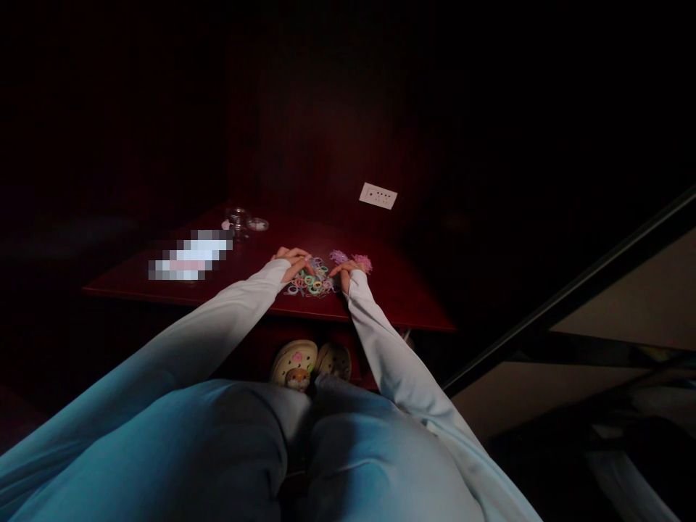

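Note:
A loose pile of small pastel hair ties (pixel 314 283) lies near the front edge of the dark red table (pixel 261 290). My left hand (pixel 293 262) rests at the pile's left side, fingers stretched out and touching its edge. On the right, my right hand (pixel 349 274) reaches in with its fingers extended towards the ties; neither hand visibly lifts anything. Just behind my right hand sit a purple bunch (pixel 338 257) and a pink bunch (pixel 362 262) of thin, frilly strands, the pink one partly covered by the hand.
A clear jar (pixel 238 217) and a round clear lid (pixel 257 225) stand at the table's back left. Nearer is a bright, blurred-out rectangle (pixel 190 257). A white socket plate (pixel 378 196) is on the wall. Cream clogs (pixel 294 360) show under the table.

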Demonstrator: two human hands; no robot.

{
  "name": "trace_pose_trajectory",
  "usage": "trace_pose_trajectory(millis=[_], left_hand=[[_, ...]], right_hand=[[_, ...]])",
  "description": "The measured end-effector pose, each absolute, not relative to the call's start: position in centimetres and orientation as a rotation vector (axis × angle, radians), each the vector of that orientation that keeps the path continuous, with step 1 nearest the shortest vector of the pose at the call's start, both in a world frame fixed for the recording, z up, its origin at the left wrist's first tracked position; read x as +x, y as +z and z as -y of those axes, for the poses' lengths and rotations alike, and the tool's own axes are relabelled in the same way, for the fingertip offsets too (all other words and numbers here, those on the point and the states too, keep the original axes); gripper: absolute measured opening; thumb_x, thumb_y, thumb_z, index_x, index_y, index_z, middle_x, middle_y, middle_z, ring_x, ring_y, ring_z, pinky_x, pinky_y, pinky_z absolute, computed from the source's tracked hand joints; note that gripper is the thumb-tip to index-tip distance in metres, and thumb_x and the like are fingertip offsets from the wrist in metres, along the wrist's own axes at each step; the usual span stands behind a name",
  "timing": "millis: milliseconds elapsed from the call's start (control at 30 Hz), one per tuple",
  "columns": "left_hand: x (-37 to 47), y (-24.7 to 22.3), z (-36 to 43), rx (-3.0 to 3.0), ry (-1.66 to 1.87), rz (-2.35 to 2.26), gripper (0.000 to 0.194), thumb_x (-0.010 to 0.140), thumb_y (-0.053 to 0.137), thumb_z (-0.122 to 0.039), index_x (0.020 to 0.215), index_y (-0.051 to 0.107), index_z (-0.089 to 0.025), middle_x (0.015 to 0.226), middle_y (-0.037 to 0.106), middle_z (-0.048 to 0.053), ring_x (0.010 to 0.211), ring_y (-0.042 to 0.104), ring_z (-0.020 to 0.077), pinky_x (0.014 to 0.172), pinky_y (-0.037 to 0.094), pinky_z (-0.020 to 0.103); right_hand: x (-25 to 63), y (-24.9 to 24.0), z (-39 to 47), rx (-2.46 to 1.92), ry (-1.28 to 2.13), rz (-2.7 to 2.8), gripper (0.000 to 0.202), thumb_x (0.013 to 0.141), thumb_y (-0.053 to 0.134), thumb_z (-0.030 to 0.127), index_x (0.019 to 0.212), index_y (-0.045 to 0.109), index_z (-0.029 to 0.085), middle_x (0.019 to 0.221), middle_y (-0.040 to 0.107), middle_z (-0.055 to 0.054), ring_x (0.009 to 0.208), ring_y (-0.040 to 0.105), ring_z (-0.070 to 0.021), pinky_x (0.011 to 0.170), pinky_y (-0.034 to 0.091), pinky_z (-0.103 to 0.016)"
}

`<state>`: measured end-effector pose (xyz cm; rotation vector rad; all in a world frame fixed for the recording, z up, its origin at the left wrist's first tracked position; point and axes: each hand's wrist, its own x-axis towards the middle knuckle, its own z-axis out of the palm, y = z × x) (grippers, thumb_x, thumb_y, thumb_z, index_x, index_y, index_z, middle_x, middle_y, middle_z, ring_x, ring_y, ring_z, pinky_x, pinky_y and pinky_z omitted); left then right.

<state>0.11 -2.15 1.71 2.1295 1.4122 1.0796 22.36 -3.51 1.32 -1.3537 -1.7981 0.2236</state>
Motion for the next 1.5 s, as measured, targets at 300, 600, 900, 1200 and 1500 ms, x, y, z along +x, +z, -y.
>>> trace_pose_trajectory(millis=[300, 600, 900, 1200, 1500], left_hand=[[-0.5, 1.4, 2.9, 2.388, 1.066, -1.126, 0.037, 0.102, 0.05, -0.053, 0.118, 0.08, -0.039, 0.142, 0.068, -0.003, 0.124, 0.05, 0.0284, 0.112, 0.036, 0.046], [-0.6, 1.5, 2.6, 2.332, 1.155, -1.2, 0.047, 0.106, 0.043, -0.048, 0.088, 0.083, -0.031, 0.132, 0.072, -0.003, 0.118, 0.05, 0.0272, 0.115, 0.036, 0.045], [-1.0, 1.3, 2.2, 2.231, 1.246, -1.273, 0.048, 0.107, 0.043, -0.043, 0.081, 0.08, -0.027, 0.12, 0.073, 0.0, 0.117, 0.053, 0.0255, 0.115, 0.038, 0.039], [-0.8, 1.1, 2.4, 2.214, 1.305, -1.275, 0.052, 0.107, 0.041, -0.043, 0.073, 0.077, -0.025, 0.116, 0.074, 0.0, 0.114, 0.052, 0.0252, 0.113, 0.038, 0.038], [-0.5, 0.0, 0.8, 2.203, 1.383, -1.328, 0.042, 0.104, 0.046, -0.038, 0.083, 0.082, -0.028, 0.114, 0.076, 0.001, 0.107, 0.055, 0.0251, 0.106, 0.04, 0.042]], right_hand=[[21.6, 1.3, 3.8, -1.394, 0.196, 1.961, 0.037, 0.091, 0.051, 0.015, 0.076, 0.083, 0.024, 0.097, 0.07, -0.005, 0.109, 0.053, -0.0237, 0.108, 0.038, -0.038], [21.9, 1.5, 3.9, -1.454, 0.143, 1.901, 0.035, 0.088, 0.052, 0.015, 0.088, 0.086, 0.022, 0.099, 0.072, -0.007, 0.108, 0.054, -0.0258, 0.105, 0.04, -0.04], [21.4, 2.3, 5.2, -1.287, 0.05, 2.163, 0.041, 0.095, 0.051, 0.017, 0.118, 0.082, 0.03, 0.117, 0.07, -0.005, 0.112, 0.048, -0.0256, 0.103, 0.038, -0.037], [21.0, 2.6, 5.8, -1.398, 0.0, 2.122, 0.033, 0.098, 0.055, 0.018, 0.111, 0.084, 0.028, 0.117, 0.069, -0.006, 0.114, 0.048, -0.0263, 0.103, 0.036, -0.038], [20.7, 3.0, 6.3, -1.347, 0.035, 2.11, 0.033, 0.099, 0.054, 0.019, 0.111, 0.083, 0.028, 0.112, 0.07, -0.006, 0.114, 0.048, -0.0262, 0.104, 0.037, -0.039]])
